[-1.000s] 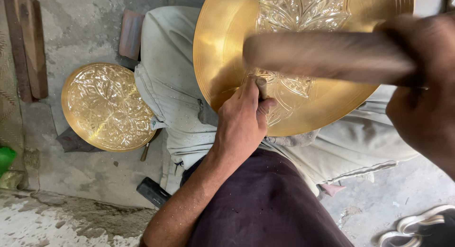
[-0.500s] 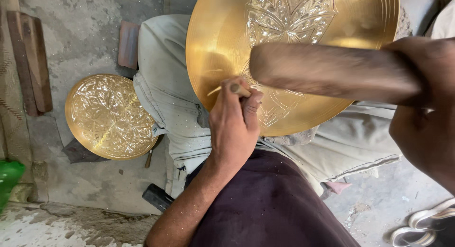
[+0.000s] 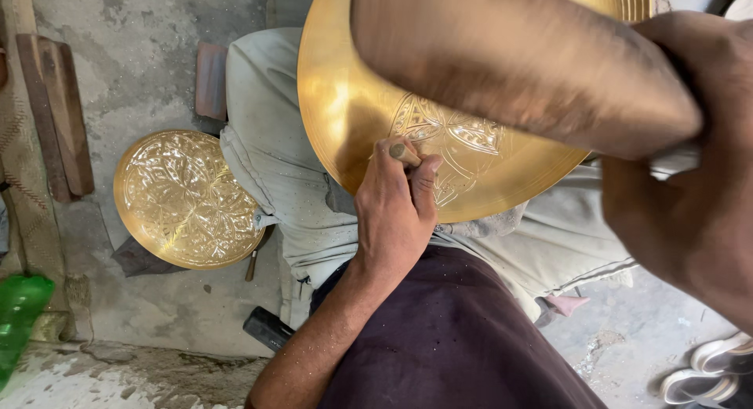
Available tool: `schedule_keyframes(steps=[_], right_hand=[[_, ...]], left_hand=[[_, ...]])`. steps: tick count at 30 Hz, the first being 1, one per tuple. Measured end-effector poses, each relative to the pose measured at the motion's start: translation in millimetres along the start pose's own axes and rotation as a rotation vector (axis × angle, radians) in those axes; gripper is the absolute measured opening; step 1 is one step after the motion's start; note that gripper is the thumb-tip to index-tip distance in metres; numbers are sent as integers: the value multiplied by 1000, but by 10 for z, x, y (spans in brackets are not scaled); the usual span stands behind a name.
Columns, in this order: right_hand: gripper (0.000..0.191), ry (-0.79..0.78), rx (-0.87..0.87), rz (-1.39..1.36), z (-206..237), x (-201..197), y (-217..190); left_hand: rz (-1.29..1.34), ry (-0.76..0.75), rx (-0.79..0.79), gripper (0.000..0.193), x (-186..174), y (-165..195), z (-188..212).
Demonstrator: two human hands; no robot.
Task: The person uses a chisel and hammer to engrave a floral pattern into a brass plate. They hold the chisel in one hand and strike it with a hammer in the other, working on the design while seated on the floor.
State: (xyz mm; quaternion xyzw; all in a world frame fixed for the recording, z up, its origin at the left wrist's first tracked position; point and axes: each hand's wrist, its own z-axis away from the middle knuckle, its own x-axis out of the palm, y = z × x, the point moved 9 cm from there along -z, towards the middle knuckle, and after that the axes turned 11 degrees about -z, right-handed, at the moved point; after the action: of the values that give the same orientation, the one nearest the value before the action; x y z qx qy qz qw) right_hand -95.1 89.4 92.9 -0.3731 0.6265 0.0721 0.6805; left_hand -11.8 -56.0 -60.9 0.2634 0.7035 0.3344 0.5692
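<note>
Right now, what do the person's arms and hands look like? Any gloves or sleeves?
No gloves: both the left hand and the right hand are bare. The left forearm is bare too, with no sleeve, watch or bracelet showing on it. I cannot make out any rings. The right hand is very close to the camera and blurry, and its arm is out of view.

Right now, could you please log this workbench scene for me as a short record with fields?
Left hand: left hand pinches a small chisel, tip on the large brass plate
Right hand: right hand has its grip on a blurred wooden mallet, raised above the plate
Large plate: rests on the lap, partly engraved in the middle
Second plate: fully engraved brass plate lies on the concrete floor to the left
Also: wooden blocks, green bottle
</note>
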Motion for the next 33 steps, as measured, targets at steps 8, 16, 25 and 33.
schedule_keyframes(steps=[8,16,25,33], right_hand=[[61,-59,26,140,12,15,-28],[56,-67,32,220,89,56,10],[51,-101,151,221,263,129,341],[54,114,517,-95,1141,246,729]], left_hand=[[-19,-84,-17,25,79,-53,-3],[-3,-71,-5,26,68,-38,5],[-24,-251,73,29,185,21,-200],[77,-501,146,26,369,105,-417]])
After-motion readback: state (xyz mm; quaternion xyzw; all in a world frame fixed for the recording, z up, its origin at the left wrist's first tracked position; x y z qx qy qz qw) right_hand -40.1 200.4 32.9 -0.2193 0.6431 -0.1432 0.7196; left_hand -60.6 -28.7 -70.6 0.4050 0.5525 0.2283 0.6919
